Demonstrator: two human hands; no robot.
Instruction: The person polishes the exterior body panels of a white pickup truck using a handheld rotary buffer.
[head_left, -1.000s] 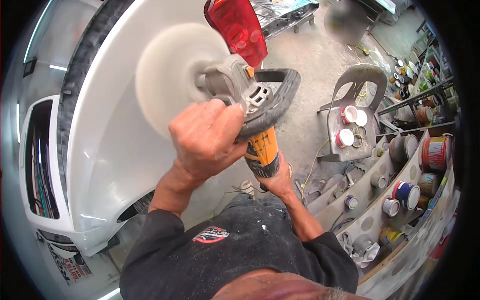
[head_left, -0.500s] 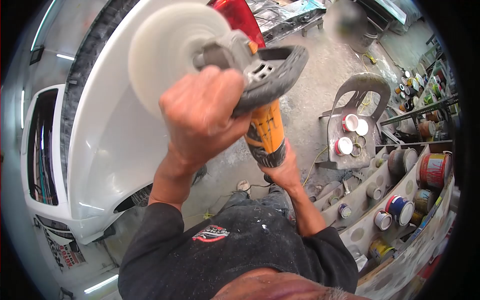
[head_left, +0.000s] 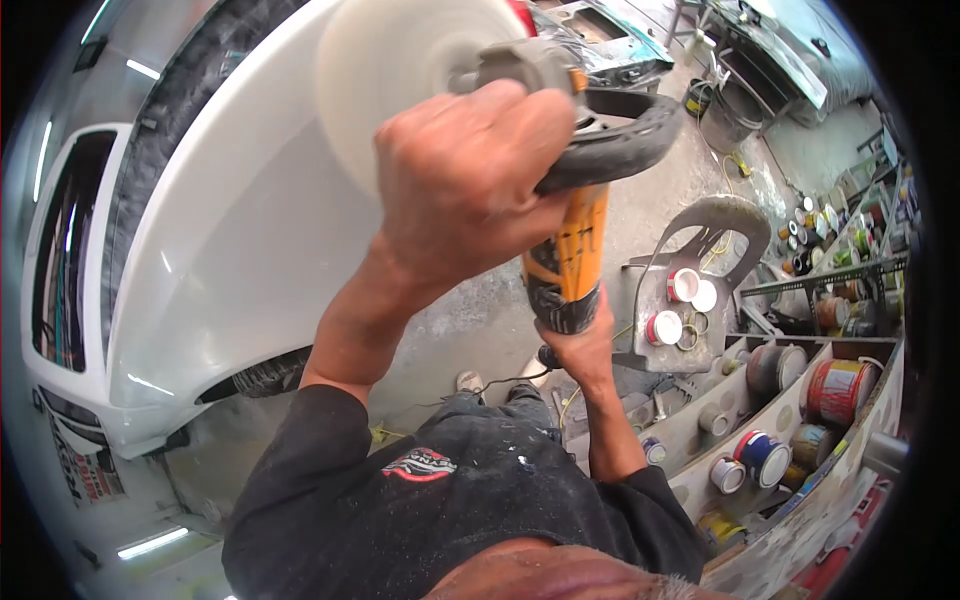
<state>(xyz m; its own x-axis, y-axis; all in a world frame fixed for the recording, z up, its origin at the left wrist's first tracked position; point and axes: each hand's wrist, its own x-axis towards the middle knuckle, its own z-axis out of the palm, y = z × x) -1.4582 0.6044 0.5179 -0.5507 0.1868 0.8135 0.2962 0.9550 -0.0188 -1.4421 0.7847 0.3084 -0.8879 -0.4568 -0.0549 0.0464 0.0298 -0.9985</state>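
Observation:
An orange and black power polisher (head_left: 575,250) is held between both hands in the head view. Its pale round pad (head_left: 375,70), blurred by spinning, lies against the white car panel (head_left: 240,190) at the upper left. My left hand (head_left: 465,180) is closed at the machine's head, on the side near the pad, and hides the part it grips. Lower down, my right hand (head_left: 585,340) wraps round the black rear end of the body. A black loop handle (head_left: 630,140) sticks out to the right of the head. A dark cord trails from the rear.
A grey chair (head_left: 650,290) at right holds open cans. Beyond it stand shelves (head_left: 810,385) with paint cans and jars. A bucket (head_left: 730,120) and a workbench are at the upper right. Another white vehicle (head_left: 110,200) shows at the far left.
The polisher and both hands have shifted right and the pad sits higher in view. The red tail light has almost left the frame at the top. The chair appears slightly lower.

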